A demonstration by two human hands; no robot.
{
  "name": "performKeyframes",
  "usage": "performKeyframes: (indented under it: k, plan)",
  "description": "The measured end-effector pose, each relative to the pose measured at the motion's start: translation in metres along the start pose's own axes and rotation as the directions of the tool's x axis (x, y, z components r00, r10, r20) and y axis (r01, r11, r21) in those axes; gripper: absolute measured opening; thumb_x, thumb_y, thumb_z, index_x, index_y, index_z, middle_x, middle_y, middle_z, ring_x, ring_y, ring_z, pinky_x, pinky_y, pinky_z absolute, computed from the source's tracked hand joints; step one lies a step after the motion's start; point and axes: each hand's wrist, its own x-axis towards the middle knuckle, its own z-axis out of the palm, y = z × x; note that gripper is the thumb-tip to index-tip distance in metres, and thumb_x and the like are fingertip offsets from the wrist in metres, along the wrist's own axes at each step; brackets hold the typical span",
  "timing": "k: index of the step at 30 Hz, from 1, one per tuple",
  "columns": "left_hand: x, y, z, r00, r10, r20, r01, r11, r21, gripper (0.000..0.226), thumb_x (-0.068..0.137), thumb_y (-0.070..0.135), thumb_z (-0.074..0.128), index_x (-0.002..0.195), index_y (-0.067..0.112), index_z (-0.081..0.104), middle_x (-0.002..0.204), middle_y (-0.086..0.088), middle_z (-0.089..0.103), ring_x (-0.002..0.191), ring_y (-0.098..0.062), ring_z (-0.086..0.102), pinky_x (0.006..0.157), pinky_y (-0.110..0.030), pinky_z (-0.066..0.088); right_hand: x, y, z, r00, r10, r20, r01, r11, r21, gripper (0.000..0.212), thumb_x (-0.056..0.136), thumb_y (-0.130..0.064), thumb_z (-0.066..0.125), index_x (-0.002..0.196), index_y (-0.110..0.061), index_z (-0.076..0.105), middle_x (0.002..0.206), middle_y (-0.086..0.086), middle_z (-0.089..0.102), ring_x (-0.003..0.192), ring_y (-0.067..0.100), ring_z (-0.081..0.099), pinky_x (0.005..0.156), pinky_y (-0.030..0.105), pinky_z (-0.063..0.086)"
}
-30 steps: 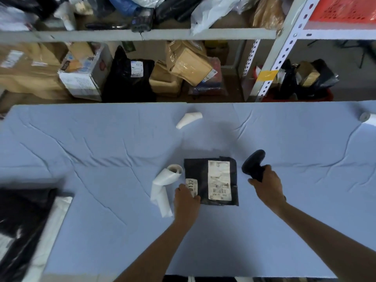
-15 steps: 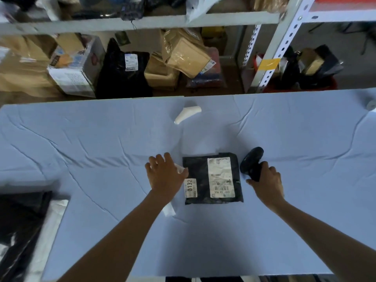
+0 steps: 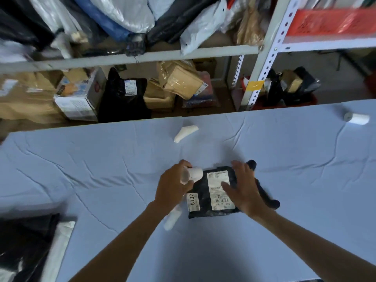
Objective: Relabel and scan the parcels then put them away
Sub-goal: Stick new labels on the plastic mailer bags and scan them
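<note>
At the left edge of the blue-covered table [image 3: 101, 169] lies a heap of black bags [image 3: 24, 247]. Near the middle, the left hand [image 3: 173, 188] grips a label roll [image 3: 192, 175], fingers curled round it, with a white strip [image 3: 173, 218] trailing down beneath the wrist. Just beside it the black parcel [image 3: 211, 213] lies flat on the cloth, bearing a small tag [image 3: 192, 201] reading 0132 and a large shipping label [image 3: 218, 186]. The right hand [image 3: 244, 190] rests on the parcel's right side, fingers straight and spread apart. A black scanner [image 3: 266, 198] lies on the table, partly under that hand. Far right, near the back edge, sits another roll [image 3: 356, 118].
</note>
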Motion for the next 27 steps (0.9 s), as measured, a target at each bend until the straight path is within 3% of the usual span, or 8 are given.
performKeyframes:
  k: [2,4,9,14,17,21,24,27]
  plan:
    - [0.000,0.020,-0.019,0.997,0.075,0.035,-0.064,0.966,-0.249,0.037,0.074,0.013,0.077,0.103,0.026,0.058,0.098,0.019,0.065,0.089,-0.001,0.060,0.075,-0.009,0.043,0.002,-0.041,-0.005,0.978,0.103,0.179,-0.164,0.913,0.373,0.031,0.089,-0.022,0.065,0.116,-0.016,0.051,0.103,0.000,0.055,0.092,0.012,0.053,0.078,0.019,0.043]
    - [0.002,0.036,-0.036,0.989,0.116,0.093,-0.071,0.917,-0.392,0.036,0.076,0.010,0.077,0.100,0.029,0.059,0.098,0.021,0.065,0.094,0.002,0.061,0.077,-0.009,0.047,0.006,-0.075,-0.010,0.936,0.152,0.319,-0.328,0.707,0.626,0.014,0.094,-0.021,0.056,0.106,-0.013,0.054,0.094,0.004,0.062,0.078,0.010,0.060,0.067,0.016,0.048]
    - [0.009,0.051,-0.073,0.985,0.143,0.095,-0.071,0.842,-0.535,0.045,0.067,-0.004,0.075,0.102,0.020,0.063,0.102,0.002,0.066,0.096,-0.013,0.064,0.073,-0.024,0.055,0.005,-0.109,-0.030,0.963,0.115,0.244,-0.267,0.533,0.803,0.019,0.092,-0.017,0.059,0.104,-0.003,0.060,0.099,0.016,0.069,0.087,0.025,0.069,0.075,0.031,0.056]
    - [0.002,0.062,-0.097,0.995,0.056,0.077,0.011,0.734,-0.679,0.047,0.072,-0.002,0.077,0.113,0.013,0.059,0.103,-0.004,0.066,0.087,-0.007,0.068,0.072,-0.020,0.054,0.005,-0.125,-0.049,0.977,0.002,0.212,-0.191,0.444,0.875,0.027,0.081,-0.011,0.067,0.105,0.002,0.062,0.101,0.019,0.069,0.094,0.033,0.068,0.081,0.036,0.057]
    - [0.002,0.062,-0.105,0.998,0.051,0.019,-0.027,0.773,-0.634,0.040,0.071,0.003,0.079,0.108,0.010,0.063,0.098,-0.004,0.069,0.085,-0.013,0.068,0.072,-0.023,0.056,0.000,-0.140,-0.056,0.982,-0.038,0.185,-0.142,0.495,0.857,0.025,0.084,-0.008,0.066,0.106,0.002,0.061,0.097,0.016,0.069,0.087,0.026,0.069,0.069,0.024,0.056]
    - [0.001,0.058,-0.112,1.000,-0.005,0.011,0.010,0.859,-0.512,0.028,0.067,0.018,0.084,0.091,0.013,0.070,0.085,0.000,0.071,0.078,-0.014,0.068,0.074,-0.031,0.057,0.002,-0.144,-0.062,0.970,-0.221,-0.103,0.242,0.820,0.518,0.029,0.081,-0.015,0.073,0.107,-0.023,0.064,0.102,-0.008,0.066,0.088,0.009,0.064,0.074,0.016,0.051]
    - [-0.001,0.055,-0.115,0.999,-0.008,0.035,0.023,0.889,-0.457,0.022,0.068,0.024,0.084,0.084,0.014,0.073,0.083,-0.006,0.072,0.080,-0.024,0.068,0.075,-0.038,0.056,0.006,-0.146,-0.070,0.869,-0.486,-0.090,0.490,0.824,0.286,0.010,0.081,-0.014,0.073,0.090,-0.018,0.075,0.090,-0.010,0.070,0.084,0.005,0.063,0.079,0.018,0.051]
    - [-0.006,0.059,-0.121,0.998,-0.030,0.061,0.053,0.900,-0.433,0.018,0.069,0.025,0.083,0.082,0.017,0.072,0.084,-0.006,0.071,0.079,-0.023,0.068,0.072,-0.035,0.056,0.005,-0.150,-0.077,0.824,-0.565,-0.039,0.565,0.814,0.138,0.011,0.084,-0.020,0.070,0.091,-0.015,0.076,0.089,-0.003,0.072,0.080,0.004,0.063,0.078,0.011,0.048]
